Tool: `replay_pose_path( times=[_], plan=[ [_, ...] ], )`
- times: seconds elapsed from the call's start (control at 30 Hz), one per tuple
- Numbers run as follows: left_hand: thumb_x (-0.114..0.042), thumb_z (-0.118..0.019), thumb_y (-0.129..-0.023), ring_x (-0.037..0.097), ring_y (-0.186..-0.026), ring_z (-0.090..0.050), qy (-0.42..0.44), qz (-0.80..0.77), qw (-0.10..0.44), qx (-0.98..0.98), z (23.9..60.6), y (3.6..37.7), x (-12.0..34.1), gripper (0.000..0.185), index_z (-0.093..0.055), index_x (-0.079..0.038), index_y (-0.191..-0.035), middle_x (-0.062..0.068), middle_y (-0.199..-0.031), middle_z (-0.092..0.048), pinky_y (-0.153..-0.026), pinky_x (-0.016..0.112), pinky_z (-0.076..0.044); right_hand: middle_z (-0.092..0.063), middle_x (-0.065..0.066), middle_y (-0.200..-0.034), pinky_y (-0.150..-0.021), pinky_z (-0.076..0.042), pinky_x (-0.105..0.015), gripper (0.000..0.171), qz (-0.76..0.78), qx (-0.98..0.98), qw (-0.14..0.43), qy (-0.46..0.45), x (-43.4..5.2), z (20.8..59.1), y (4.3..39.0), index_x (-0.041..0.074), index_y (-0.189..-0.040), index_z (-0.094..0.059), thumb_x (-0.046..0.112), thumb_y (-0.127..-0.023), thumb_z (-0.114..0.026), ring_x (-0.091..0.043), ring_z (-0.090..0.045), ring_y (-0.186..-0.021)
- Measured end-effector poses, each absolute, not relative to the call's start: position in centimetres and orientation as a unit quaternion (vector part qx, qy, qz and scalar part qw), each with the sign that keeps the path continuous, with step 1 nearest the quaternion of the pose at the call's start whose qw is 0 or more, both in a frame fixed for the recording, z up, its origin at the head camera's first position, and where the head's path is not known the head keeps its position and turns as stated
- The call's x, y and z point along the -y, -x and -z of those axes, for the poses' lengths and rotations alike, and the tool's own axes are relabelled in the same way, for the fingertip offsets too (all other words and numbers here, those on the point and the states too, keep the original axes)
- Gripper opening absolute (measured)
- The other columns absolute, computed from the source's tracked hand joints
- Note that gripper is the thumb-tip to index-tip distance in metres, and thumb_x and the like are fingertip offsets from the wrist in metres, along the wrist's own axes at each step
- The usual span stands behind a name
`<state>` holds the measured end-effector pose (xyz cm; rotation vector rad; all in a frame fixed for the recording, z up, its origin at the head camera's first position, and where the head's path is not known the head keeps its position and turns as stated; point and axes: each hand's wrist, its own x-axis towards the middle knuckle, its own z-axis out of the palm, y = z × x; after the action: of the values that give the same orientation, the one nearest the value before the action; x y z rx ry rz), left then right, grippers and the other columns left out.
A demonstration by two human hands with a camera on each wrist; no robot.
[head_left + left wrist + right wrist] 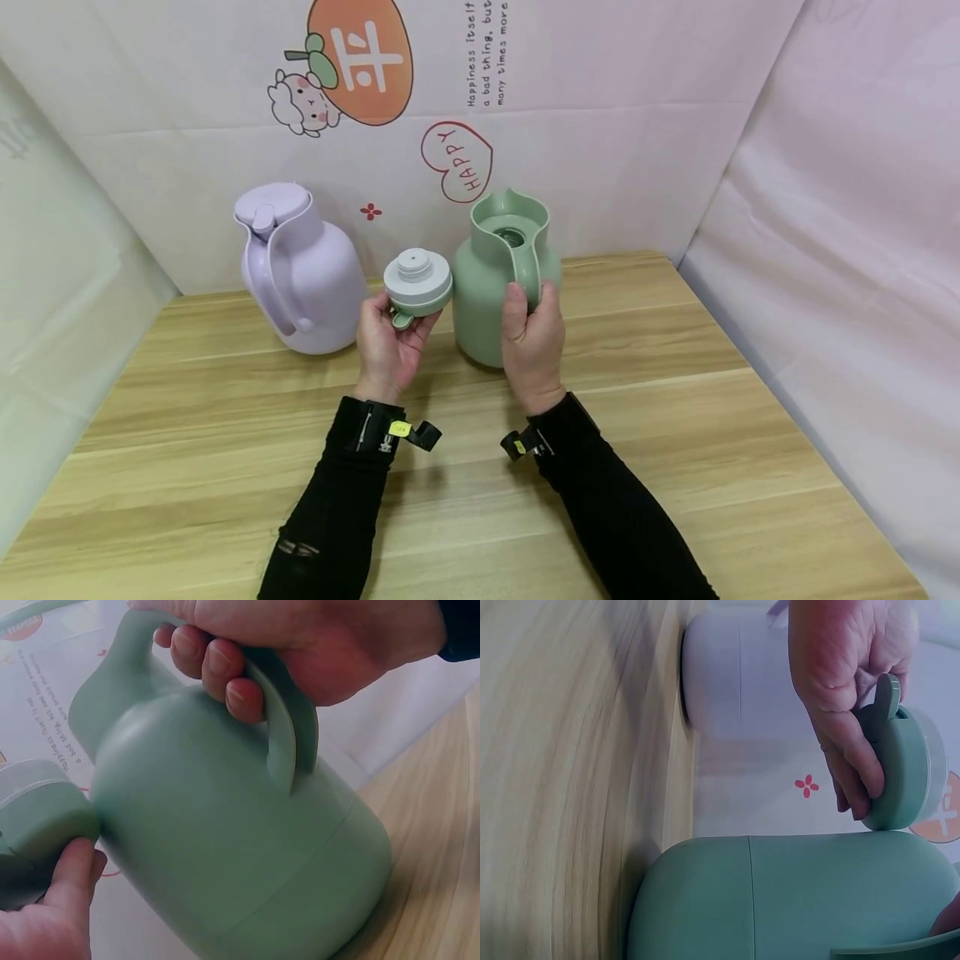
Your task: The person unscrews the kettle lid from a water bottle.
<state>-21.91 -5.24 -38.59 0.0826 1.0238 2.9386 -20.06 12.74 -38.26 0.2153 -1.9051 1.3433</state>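
Note:
A green thermos jug [487, 292] stands upright on the table with its mouth uncovered. My right hand [534, 346] grips the jug's handle [527, 271]; in the left wrist view its fingers [217, 667] curl round that handle. Just left of the jug, my left hand [393, 346] holds the jug's lid [417, 279] upside down, its pale threaded stopper facing up and its green lever toward me. The right wrist view shows the fingers against the green top of the lid [904, 769], whose edge is close to or touching the jug's side.
A lilac thermos jug [322, 279], lid on, stands at the left near the back of the wooden table [465, 517]. Behind the table hangs a printed white cloth [615, 167]. More white cloth [847, 250] hangs along the right side.

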Motion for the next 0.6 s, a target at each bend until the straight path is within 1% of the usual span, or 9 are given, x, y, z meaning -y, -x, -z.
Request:
replay_pose_path(
  times=[0.17, 0.3, 0.47, 0.6],
  plan=[
    [-0.016, -0.017, -0.103, 0.027, -0.137, -0.054, -0.088, -0.945, 0.032, -0.315, 38.88, 21.89, 5.35, 0.058, -0.031, -0.008, -0.158, 0.018, -0.157, -0.039, -0.110, 0.032, -0.049, -0.057, -0.014, -0.084, -0.067, -0.050, -0.043, 0.054, -0.525, 0.753, 0.390, -0.076, -12.98, 38.26, 20.19, -0.005, -0.105, -0.053, 0.048, -0.106, -0.042, -0.030, -0.059, -0.076],
    [-0.004, -0.017, -0.096, 0.029, -0.145, -0.043, -0.118, -0.942, 0.039, -0.313, 39.01, 21.92, 5.44, 0.065, -0.024, -0.008, -0.161, 0.017, -0.163, -0.031, -0.113, 0.034, -0.046, -0.058, -0.016, -0.085, -0.068, -0.050, -0.044, 0.056, -0.522, 0.753, 0.393, -0.069, -13.16, 38.23, 20.28, -0.005, -0.106, -0.054, 0.049, -0.106, -0.042, -0.032, -0.059, -0.077],
    [0.008, -0.021, -0.091, 0.032, -0.150, -0.039, -0.113, -0.937, 0.035, -0.328, 39.18, 22.05, 5.35, 0.073, -0.020, -0.009, -0.161, 0.018, -0.164, -0.029, -0.115, 0.035, -0.044, -0.057, -0.015, -0.084, -0.067, -0.049, -0.044, 0.060, -0.524, 0.751, 0.396, -0.067, -13.41, 38.20, 20.40, -0.006, -0.107, -0.054, 0.053, -0.106, -0.041, -0.031, -0.059, -0.076],
    [0.014, -0.022, -0.090, 0.032, -0.150, -0.040, -0.102, -0.931, 0.026, -0.349, 39.30, 22.24, 5.12, 0.076, -0.018, -0.008, -0.162, 0.018, -0.163, -0.032, -0.115, 0.034, -0.044, -0.059, -0.017, -0.087, -0.069, -0.050, -0.044, 0.059, -0.525, 0.750, 0.397, -0.069, -13.68, 38.25, 20.67, -0.006, -0.109, -0.053, 0.052, -0.106, -0.042, -0.032, -0.060, -0.078]
  ],
)
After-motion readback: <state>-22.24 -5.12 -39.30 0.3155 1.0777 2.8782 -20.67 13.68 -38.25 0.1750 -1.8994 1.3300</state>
